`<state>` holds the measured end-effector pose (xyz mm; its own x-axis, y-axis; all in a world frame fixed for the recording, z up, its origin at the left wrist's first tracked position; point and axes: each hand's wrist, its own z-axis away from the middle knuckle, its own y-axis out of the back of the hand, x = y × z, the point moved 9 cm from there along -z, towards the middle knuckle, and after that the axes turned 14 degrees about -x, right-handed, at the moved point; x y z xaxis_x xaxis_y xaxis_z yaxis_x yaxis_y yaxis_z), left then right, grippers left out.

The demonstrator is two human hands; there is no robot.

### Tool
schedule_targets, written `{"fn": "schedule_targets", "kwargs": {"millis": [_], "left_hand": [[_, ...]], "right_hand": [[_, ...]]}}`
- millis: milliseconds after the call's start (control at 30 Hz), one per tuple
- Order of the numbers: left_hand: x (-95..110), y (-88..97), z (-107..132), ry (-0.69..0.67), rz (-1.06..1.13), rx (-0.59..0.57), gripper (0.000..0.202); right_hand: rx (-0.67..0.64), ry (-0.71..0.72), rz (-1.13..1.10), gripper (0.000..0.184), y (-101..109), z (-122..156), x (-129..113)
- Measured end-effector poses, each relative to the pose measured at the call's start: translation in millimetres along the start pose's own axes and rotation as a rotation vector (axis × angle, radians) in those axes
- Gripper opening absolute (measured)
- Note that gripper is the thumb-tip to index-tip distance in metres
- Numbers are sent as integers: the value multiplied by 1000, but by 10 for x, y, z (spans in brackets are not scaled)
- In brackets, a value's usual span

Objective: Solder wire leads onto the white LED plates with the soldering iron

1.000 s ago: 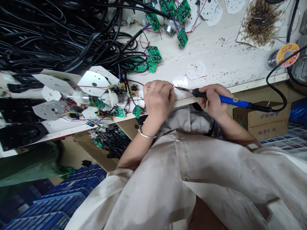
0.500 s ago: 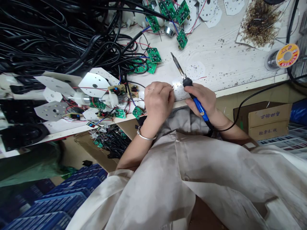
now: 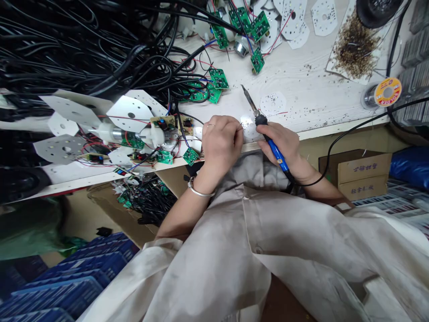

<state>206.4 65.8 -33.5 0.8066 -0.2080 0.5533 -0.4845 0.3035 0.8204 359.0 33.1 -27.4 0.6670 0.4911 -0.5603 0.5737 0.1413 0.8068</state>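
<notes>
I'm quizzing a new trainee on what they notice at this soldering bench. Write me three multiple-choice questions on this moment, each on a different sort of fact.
1. Where is the metal bracelet?
A) Left wrist
B) Right wrist
C) Lying on the bench

2. What colour are the small square circuit boards on the bench?
A) Red
B) Green
C) Yellow

3. What state is the soldering iron in?
A) Lying on the bench
B) Standing in a holder
C) Gripped in a hand

Answers:
1. A: it circles the wrist of the left hand.
2. B: the boards show green.
3. C: the right hand grips its blue handle.
</notes>
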Motion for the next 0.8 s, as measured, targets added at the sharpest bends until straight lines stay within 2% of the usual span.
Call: {"fn": "schedule_targets", "kwargs": {"millis": [267,433,633,800], "left_hand": [[-32,8,-21,16,-1,-50,10],[-18,-7,15,71,-31,28,14],[78,2,72,27,-98,140,13],[38,-45,56,64,-44,108,14]], "right_hand": [[27,46,25,33,34,4,-38],[32,33,29,31,60,-5,-50],[-38,19,-42,31,60,-25,-20],[-68,15,-123,32,57,-25,20]]}}
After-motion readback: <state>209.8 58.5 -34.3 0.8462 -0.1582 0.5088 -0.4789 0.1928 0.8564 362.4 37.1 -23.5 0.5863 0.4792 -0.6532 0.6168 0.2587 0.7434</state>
